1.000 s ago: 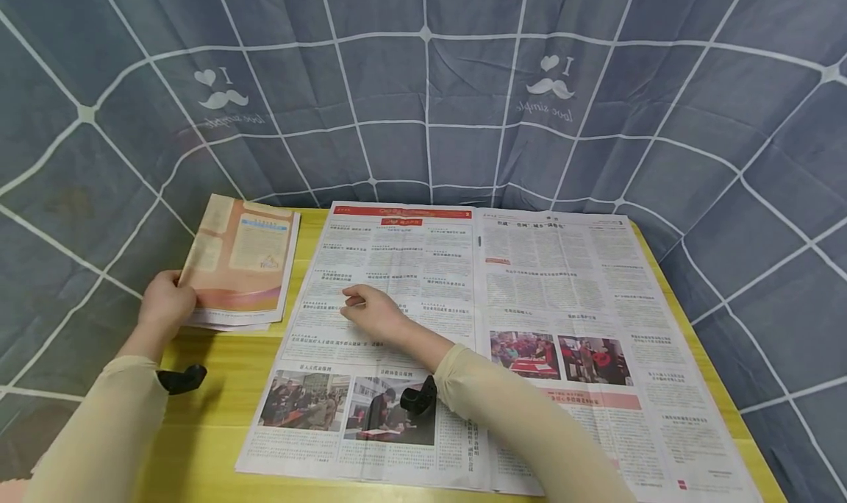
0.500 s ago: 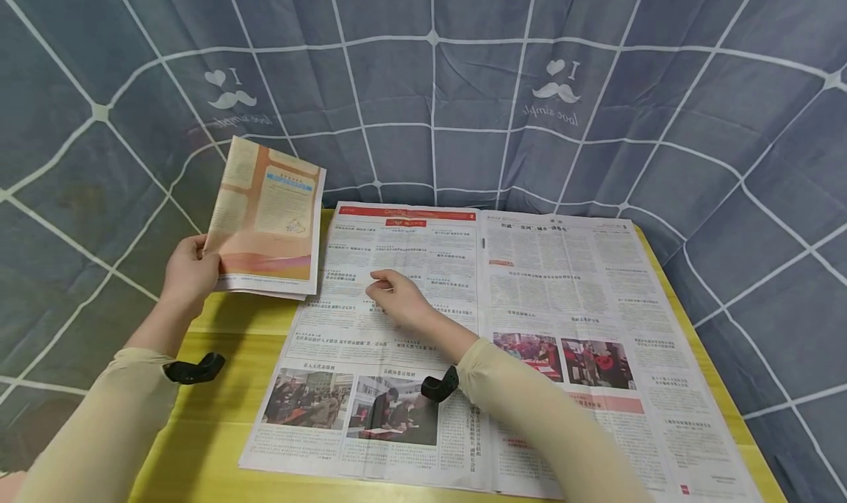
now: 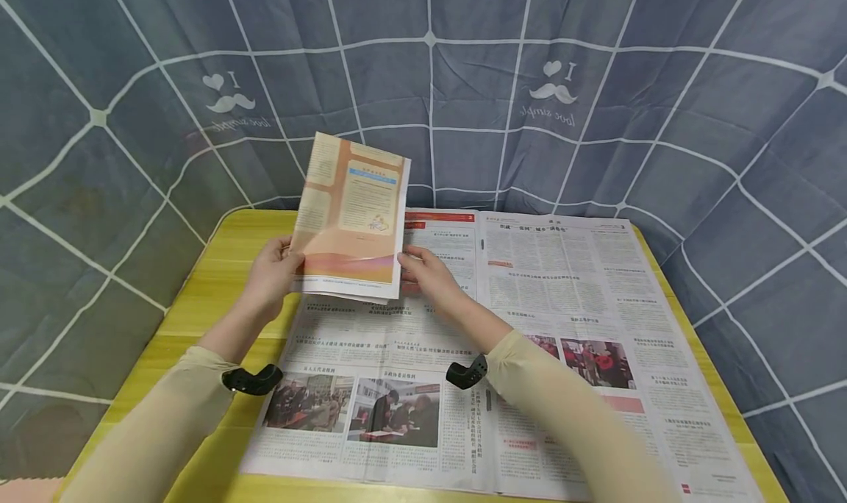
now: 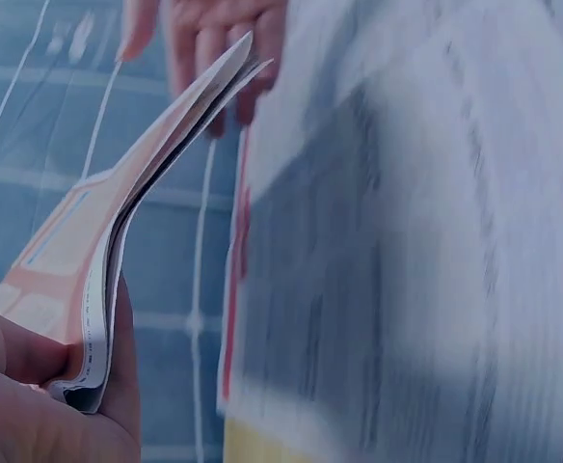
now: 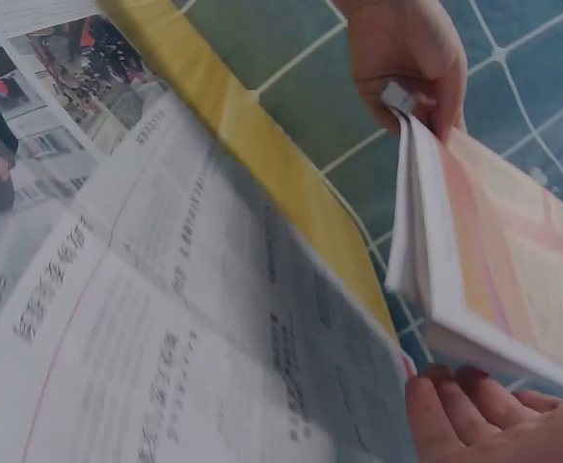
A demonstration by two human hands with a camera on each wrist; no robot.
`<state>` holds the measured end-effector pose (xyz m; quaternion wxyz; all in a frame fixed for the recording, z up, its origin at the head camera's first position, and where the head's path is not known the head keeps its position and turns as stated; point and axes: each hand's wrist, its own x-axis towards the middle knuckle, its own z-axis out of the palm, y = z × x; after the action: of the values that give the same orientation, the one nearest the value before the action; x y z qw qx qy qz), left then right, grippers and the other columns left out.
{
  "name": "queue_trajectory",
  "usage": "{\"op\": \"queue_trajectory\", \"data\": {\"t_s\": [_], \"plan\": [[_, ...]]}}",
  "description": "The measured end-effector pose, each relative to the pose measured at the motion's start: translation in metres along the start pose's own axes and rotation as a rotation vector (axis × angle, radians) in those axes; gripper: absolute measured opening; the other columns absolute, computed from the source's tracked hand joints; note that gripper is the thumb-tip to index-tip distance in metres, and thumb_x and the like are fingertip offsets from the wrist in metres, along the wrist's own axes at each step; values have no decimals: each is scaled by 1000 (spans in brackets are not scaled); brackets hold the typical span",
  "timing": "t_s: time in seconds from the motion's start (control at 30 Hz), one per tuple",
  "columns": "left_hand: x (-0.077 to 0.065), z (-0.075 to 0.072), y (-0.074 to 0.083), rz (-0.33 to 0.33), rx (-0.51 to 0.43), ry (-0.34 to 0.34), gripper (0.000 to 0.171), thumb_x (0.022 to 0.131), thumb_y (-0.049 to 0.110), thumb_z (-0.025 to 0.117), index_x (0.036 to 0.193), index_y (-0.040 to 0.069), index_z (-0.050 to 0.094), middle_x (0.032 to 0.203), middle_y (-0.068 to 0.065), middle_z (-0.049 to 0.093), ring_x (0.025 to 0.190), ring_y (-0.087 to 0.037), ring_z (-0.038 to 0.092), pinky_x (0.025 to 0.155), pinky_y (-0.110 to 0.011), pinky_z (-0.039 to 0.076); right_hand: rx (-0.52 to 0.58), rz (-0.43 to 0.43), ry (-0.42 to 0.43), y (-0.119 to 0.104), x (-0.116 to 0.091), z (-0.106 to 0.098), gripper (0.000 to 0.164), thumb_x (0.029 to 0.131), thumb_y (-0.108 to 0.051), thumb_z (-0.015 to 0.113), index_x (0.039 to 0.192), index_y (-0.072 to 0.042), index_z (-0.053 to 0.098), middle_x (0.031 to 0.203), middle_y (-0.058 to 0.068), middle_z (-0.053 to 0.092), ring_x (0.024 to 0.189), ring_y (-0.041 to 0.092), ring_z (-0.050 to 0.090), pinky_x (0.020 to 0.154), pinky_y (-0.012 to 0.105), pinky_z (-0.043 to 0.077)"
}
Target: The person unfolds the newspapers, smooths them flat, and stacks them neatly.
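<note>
A folded newspaper (image 3: 354, 216), orange and cream with a small blue banner, is held raised over the left page of a spread-open newspaper (image 3: 549, 268). My left hand (image 3: 267, 275) pinches its lower left edge, thumb in front and fingers behind. In the left wrist view the folded newspaper (image 4: 118, 222) shows several thin layers, bent near the thumb. My right hand (image 3: 433, 279) is at the opposite edge. In the right wrist view its straight fingers (image 5: 460, 405) lie beneath the folded newspaper (image 5: 513, 260), with the thumb spread apart.
The yellow wood-grain table (image 3: 198, 304) shows along the left and right of the spread newspaper. A grey-blue curtain (image 3: 397, 84) with white grid lines surrounds the table's back and sides. Black wrist cameras (image 3: 253, 379) sit at both sleeves.
My left hand has lifted the folded newspaper from the table's left side and carried it right, over the spread newspaper. My right hand has moved right and slightly up to the folded newspaper's right edge.
</note>
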<state>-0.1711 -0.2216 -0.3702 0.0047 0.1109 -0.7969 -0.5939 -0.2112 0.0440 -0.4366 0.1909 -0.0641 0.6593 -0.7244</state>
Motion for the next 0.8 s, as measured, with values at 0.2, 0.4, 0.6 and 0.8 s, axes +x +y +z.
{"op": "queue_trajectory", "data": {"t_s": [0.2,0.4,0.6,0.8], "plan": [[-2,44,-3,13,-40,-108,52,110,10,39,157,-5,23,144,-26,48,123,-31,55,91,-26,50,2,0,76,-1,-10,-31,61,104,-16,59,157,-4,31,128,18,65,108,26,68,89,38,56],[-2,80,-8,8,-43,-204,53,108,8,42,157,-1,26,141,-24,54,118,-31,59,90,-31,49,-81,-31,135,4,-28,-67,61,105,-10,56,159,-7,28,137,21,60,112,30,68,87,36,57],[-4,109,-12,-41,22,-310,53,108,14,43,159,8,31,138,-16,58,108,-26,64,80,-31,52,-151,-43,170,10,-45,-102,61,105,-10,55,160,-9,29,139,22,59,112,31,67,84,34,57],[-9,136,-18,-43,62,-430,54,108,13,44,159,6,29,121,-16,63,96,-23,67,73,-33,53,-195,-7,190,25,-61,-134,60,106,-11,54,161,-9,29,137,25,59,107,31,69,78,34,59]]}}
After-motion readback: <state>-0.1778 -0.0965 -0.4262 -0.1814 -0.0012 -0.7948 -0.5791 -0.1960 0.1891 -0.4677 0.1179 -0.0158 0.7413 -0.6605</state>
